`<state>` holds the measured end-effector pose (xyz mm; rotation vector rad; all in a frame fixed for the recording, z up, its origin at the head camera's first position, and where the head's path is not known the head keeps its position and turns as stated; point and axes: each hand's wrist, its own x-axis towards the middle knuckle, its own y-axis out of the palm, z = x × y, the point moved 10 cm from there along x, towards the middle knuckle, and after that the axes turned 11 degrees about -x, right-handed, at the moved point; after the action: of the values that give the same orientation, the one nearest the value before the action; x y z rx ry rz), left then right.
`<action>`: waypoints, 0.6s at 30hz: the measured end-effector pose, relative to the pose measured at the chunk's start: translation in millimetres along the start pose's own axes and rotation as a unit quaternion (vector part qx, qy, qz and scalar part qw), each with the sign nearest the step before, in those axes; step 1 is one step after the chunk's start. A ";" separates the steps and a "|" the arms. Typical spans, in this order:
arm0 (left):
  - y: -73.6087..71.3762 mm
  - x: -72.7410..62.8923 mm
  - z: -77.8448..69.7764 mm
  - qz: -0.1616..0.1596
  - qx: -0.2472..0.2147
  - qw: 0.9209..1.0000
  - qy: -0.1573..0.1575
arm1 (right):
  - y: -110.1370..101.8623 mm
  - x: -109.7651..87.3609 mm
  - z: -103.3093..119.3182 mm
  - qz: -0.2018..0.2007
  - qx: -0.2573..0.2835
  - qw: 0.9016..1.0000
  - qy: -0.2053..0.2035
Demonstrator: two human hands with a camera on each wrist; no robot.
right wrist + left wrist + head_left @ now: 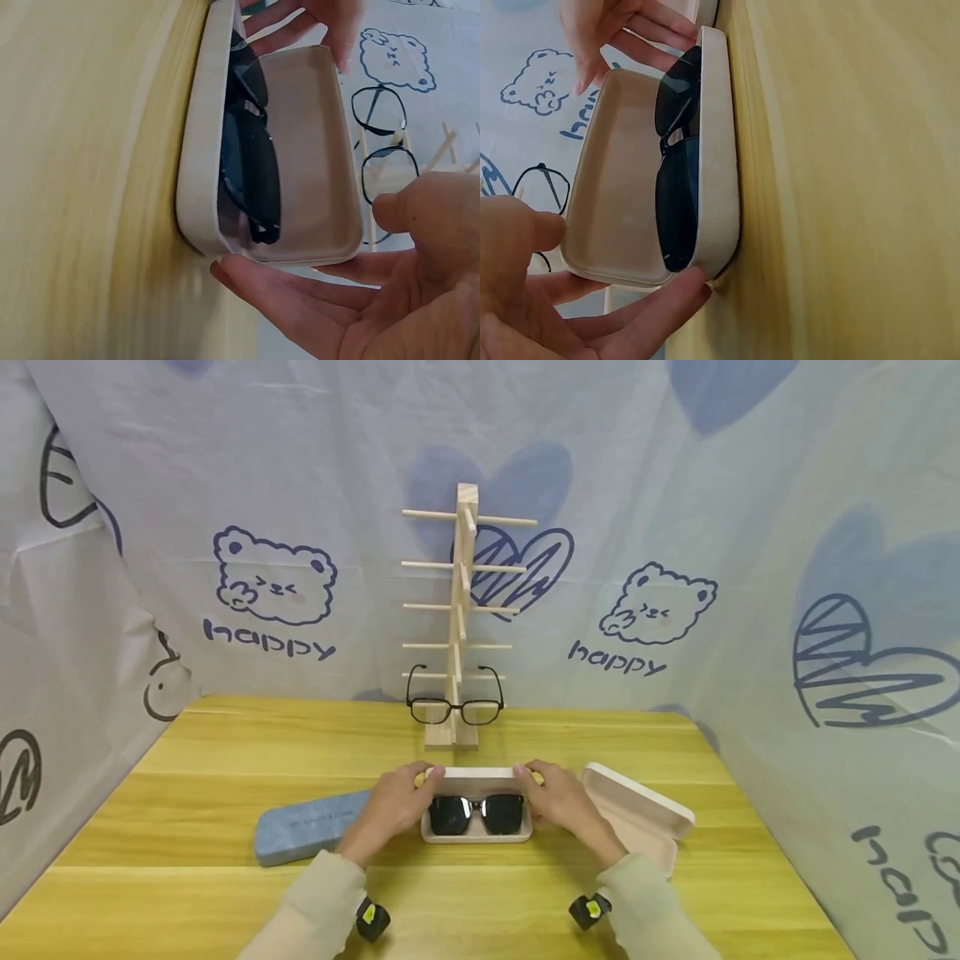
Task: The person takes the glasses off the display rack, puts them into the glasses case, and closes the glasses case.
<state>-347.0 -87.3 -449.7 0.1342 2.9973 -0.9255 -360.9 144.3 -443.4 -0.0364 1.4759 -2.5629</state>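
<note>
Centred on the table is an open cream glasses case (477, 839), its lid raised at the back. Dark sunglasses (502, 815) lie inside, lenses facing me. My left hand (396, 803) grips the case's left end, thumb at the lid's rim and fingertips low by the hinge corner in the left wrist view. At the other end, my right hand (561, 795) holds it the same way, its thumb (390, 214) near the lid's edge and fingers around the lower corner. The sunglasses' folded temples are mostly hidden behind the lenses.
A closed blue glasses case (307, 827) lies left of my left hand. Beyond my right forearm sits another open pale case (637, 814). Behind stands a wooden peg rack (461, 610), with black-framed glasses (454, 712) on its lowest pegs. Patterned cloth (360, 527) hangs behind the table.
</note>
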 end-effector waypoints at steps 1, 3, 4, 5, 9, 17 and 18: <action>1.1 0.2 0.8 0.000 -0.001 1.000 -0.003 | 1.1 0.2 -0.1 -0.001 0.003 1.000 -0.002; 3.4 0.6 2.2 0.003 -0.007 1.000 -0.007 | 2.5 0.2 -0.3 0.001 0.009 1.000 -0.005; 3.9 0.7 3.0 0.006 -0.013 1.000 -0.010 | 2.8 -0.2 0.4 0.002 0.009 1.000 -0.009; 4.4 0.6 3.7 0.009 -0.020 1.000 -0.013 | 3.0 -0.5 0.9 0.004 0.009 1.000 -0.010; 5.1 -2.3 6.1 0.019 -0.045 0.999 -0.025 | 5.6 -3.8 0.4 0.021 0.023 0.999 -0.007; 2.7 -9.5 5.5 0.018 -0.030 0.999 -0.008 | 7.7 -8.6 -1.6 0.038 0.067 0.997 -0.023; 3.6 -10.6 5.6 0.020 -0.034 0.999 -0.009 | 7.9 -9.0 -2.1 0.040 0.072 0.996 -0.026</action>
<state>-336.3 -88.4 -456.1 0.1839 2.9942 -0.8166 -351.1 143.7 -450.7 -0.0218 1.2442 -2.5760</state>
